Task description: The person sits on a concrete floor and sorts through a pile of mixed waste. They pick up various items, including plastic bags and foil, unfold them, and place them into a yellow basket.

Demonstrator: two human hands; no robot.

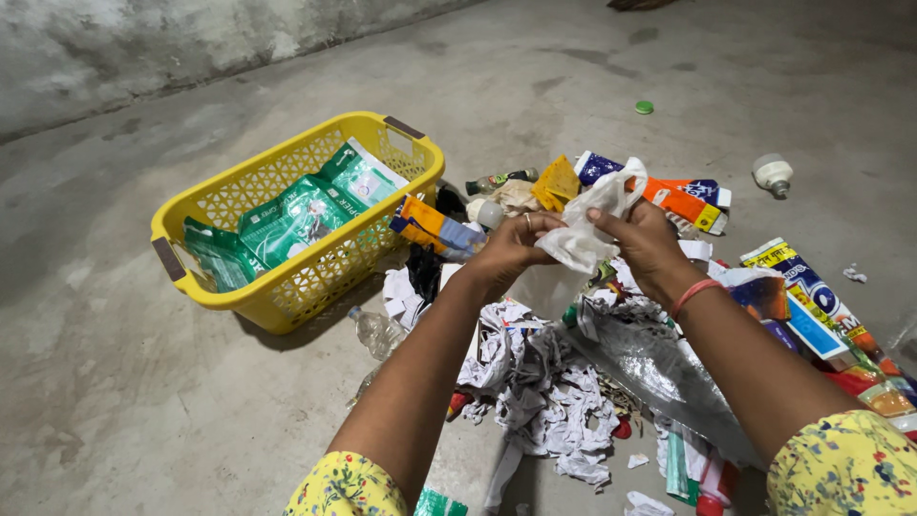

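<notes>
My left hand and my right hand both grip a crumpled white plastic bag, held above a heap of rubbish on the concrete floor. A ring shows on a finger of the left hand, and a red band circles the right wrist. Below the hands lie shredded white paper and a sheet of silvery foil wrapper. To the left stands a yellow plastic basket holding green packets.
Colourful cartons and wrappers spread to the right. An orange-and-white carton lies behind the hands. A clear plastic bottle rests by the basket. A light bulb and a green cap sit farther off. A grey wall runs along the top left.
</notes>
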